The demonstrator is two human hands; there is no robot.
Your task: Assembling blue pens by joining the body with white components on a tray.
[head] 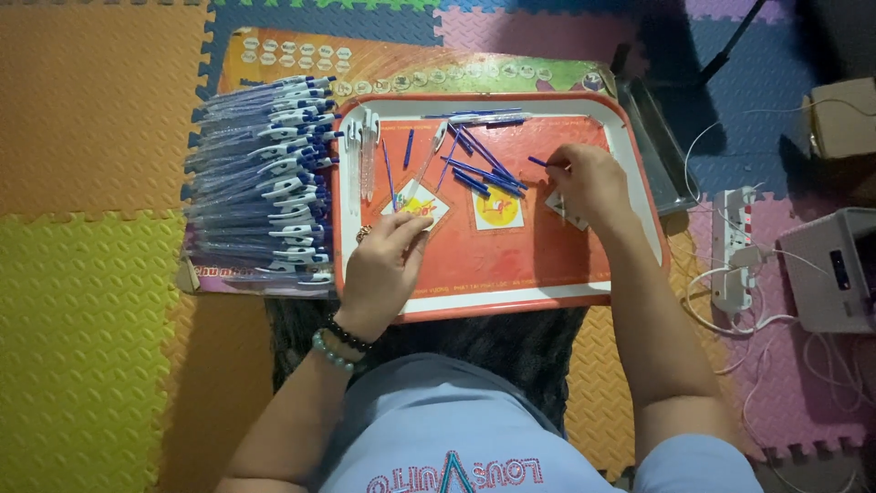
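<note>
Risk: right hand (589,178), pinched on a blue refill (538,162), could scatter loose refills (484,169) mid-tray (630,137); left hand (383,265) curled, grip unclear.

Grey-blue shirt (429,411), beaded bracelets (339,344)

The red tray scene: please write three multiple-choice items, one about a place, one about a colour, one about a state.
1. Where does the stack of finished pens lie?
A. left of the red tray
B. right of it
C. inside it

2. What colour are the loose refills in the tray?
A. green
B. blue
C. black

3. What is the right hand doing?
A. resting flat outside the tray
B. gripping a cup
C. pinching a refill over the tray

Answers: 1 A, the stack borders the tray's left rim. 2 B, the thin sticks are blue. 3 C, its fingertips pinch a blue stick.
</note>
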